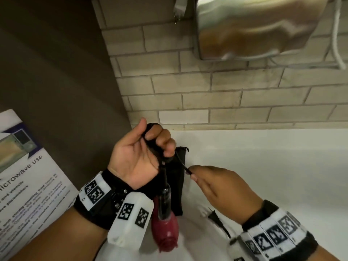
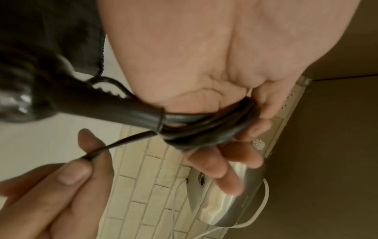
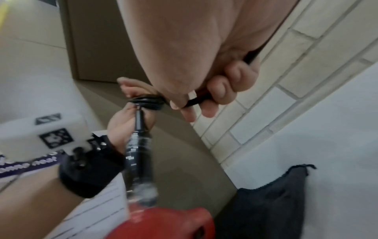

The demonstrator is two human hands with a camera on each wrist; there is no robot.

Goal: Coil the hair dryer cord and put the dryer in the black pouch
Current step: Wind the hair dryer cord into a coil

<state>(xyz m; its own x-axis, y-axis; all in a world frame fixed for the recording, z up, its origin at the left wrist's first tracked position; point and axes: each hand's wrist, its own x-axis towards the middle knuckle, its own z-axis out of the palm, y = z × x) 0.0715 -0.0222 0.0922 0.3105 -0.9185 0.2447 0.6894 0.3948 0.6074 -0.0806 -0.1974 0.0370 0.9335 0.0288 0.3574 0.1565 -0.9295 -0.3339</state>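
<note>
My left hand [image 1: 148, 146] is raised palm up, its fingers wrapped by several loops of the black cord [image 2: 206, 126]. The red hair dryer [image 1: 165, 232] hangs below that hand by its black handle [image 3: 139, 155]. My right hand [image 1: 216, 183] pinches the loose cord [image 1: 185, 167] just right of the coil, thumb and fingers curled on it [image 3: 196, 101]. The cord's plug [image 1: 213, 216] dangles under my right wrist. The black pouch [image 1: 178, 187] lies flat on the white counter behind the dryer, its dark fabric [image 3: 272, 203] at the lower right of the right wrist view.
A white counter [image 1: 273, 166] meets a beige brick-tile wall [image 1: 207, 91]. A steel wall unit [image 1: 250, 25] with a white cable hangs at top right. A brown panel [image 1: 56, 72] stands on the left, with a printed microwave notice [image 1: 24, 185] below it.
</note>
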